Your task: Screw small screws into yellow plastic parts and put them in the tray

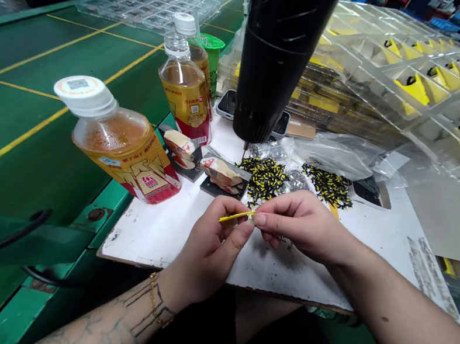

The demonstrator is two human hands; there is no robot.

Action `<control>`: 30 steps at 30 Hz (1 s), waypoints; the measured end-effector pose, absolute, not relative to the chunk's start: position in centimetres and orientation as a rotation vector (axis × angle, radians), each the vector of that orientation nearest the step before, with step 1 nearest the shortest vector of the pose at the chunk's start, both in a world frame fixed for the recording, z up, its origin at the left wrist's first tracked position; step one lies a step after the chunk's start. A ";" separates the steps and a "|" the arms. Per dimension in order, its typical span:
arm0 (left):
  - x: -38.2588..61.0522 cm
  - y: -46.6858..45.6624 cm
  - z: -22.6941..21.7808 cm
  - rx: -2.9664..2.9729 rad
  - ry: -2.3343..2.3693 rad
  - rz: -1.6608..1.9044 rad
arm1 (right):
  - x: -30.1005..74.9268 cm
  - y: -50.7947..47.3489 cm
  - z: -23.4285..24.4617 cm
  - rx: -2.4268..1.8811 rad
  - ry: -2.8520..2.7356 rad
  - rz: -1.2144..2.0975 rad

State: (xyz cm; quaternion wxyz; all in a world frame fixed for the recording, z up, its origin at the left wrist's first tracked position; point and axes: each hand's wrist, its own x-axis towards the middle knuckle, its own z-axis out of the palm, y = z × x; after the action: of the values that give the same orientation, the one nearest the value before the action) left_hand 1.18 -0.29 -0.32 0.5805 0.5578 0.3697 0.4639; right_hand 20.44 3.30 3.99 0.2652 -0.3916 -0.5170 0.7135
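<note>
Left hand (208,257), right hand (303,223): both closed, pinching one slim yellow plastic strip (236,216). Nearby: heaped black-and-yellow slivers (263,178) on scuffed white board (282,279).

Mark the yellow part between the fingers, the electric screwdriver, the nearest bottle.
yellow part (236,216): head view, its middle.
electric screwdriver (277,56): head view, black body.
nearest bottle (141,171): head view, label.
</note>
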 end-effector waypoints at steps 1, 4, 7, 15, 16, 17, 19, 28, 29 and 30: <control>1.2 -0.3 -0.4 1.292 0.862 1.075 | 20.4 3.3 4.0 -1.066 -1.409 1.915; 1.1 -0.3 -0.7 1.269 0.856 1.073 | 20.2 3.0 3.9 -1.097 -1.414 1.862; 1.1 -0.3 -0.7 1.275 0.863 1.092 | 20.1 2.7 3.9 -1.087 -1.423 1.820; 1.1 -0.3 -0.5 1.309 0.931 1.095 | 19.9 2.6 3.9 -1.093 -1.391 1.812; 1.1 -0.3 -0.6 1.293 0.944 1.082 | 19.9 2.6 3.9 -1.097 -1.361 1.824; 1.1 -0.3 -0.6 1.271 0.945 1.078 | 19.8 2.6 3.8 -1.105 -1.329 1.832; 1.1 -0.3 -0.7 1.215 0.919 1.089 | 19.6 2.7 3.6 -1.120 -1.271 1.837; 1.4 0.4 0.0 0.986 0.979 1.103 | 20.3 3.5 3.6 -1.314 -1.371 1.531; 1.4 0.5 0.0 0.970 0.975 1.107 | 20.4 3.6 3.5 -1.320 -1.385 1.433; 1.5 0.5 0.0 0.959 0.965 1.112 | 20.4 3.7 3.4 -1.317 -1.397 1.334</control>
State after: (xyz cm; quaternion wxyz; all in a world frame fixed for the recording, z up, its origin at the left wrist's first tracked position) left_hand 1.48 0.53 -0.04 0.6382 0.4203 0.4228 0.4872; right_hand 20.38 3.74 3.44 0.3912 -0.5184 -0.5501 0.5251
